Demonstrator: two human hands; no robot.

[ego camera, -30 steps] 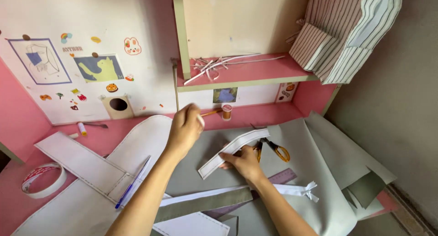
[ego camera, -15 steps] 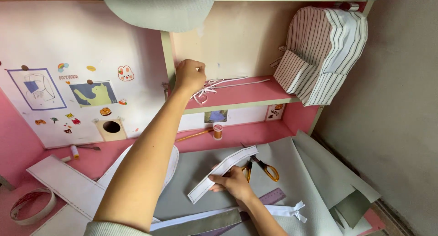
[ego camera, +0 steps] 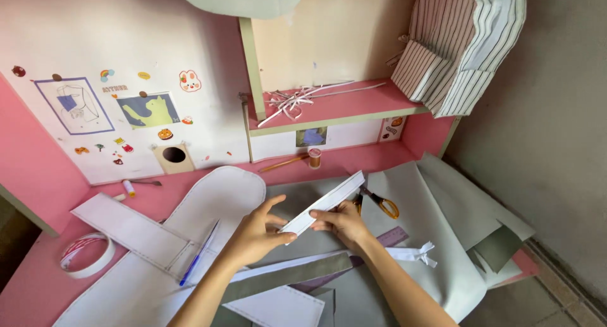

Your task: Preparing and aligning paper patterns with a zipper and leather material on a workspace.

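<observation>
Your left hand (ego camera: 256,233) and right hand (ego camera: 339,221) both pinch a long white stitched fabric strip (ego camera: 324,202) at centre frame, fingers closed on its lower end, yellow-handled scissors (ego camera: 379,203) just right of it.

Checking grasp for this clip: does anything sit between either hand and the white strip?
Nothing visible does. The left hand and right hand both touch the white strip directly, holding its lower end above the grey sheets.
</observation>
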